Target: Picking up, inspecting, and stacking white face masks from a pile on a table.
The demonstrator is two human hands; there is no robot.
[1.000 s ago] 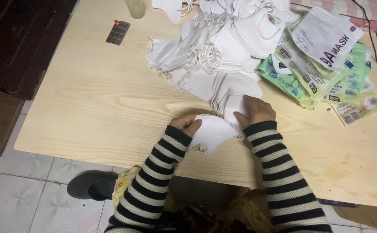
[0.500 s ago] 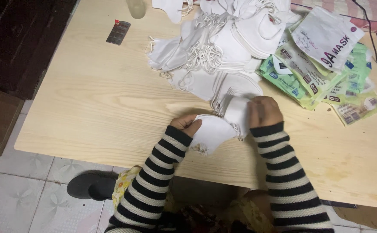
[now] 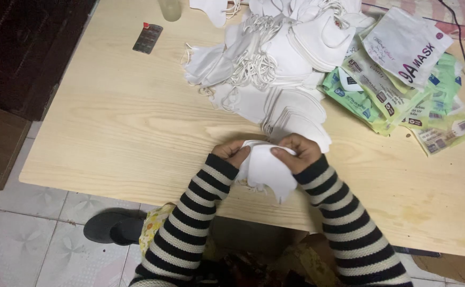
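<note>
Head view: I saw both hands, left hand [image 3: 233, 153] and right hand [image 3: 298, 152], gripping one white mask [image 3: 264, 169] at the near edge of the surface [image 3: 110, 127]. A large mask pile [image 3: 275, 58] sat unhandled beside green packets [image 3: 381, 95]. Fingertips were hidden under fabric.

Table [image 3: 110, 122]: pale wood-grain top, smooth, low sheen. White face mask [image 3: 267, 167] at its near edge, pinched between left hand [image 3: 234, 153] and right hand [image 3: 299, 151]: soft matt non-woven cloth. Mask pile [image 3: 275, 58] at the table's far side: same matt white fabric, thin elastic loops. Packets [image 3: 397, 85] at the table's right end: glossy plastic film, green and white. Sleeves [image 3: 190, 223]: striped knit. Floor tiles [image 3: 19, 234] left of the table: glazed, slightly shiny.
</note>
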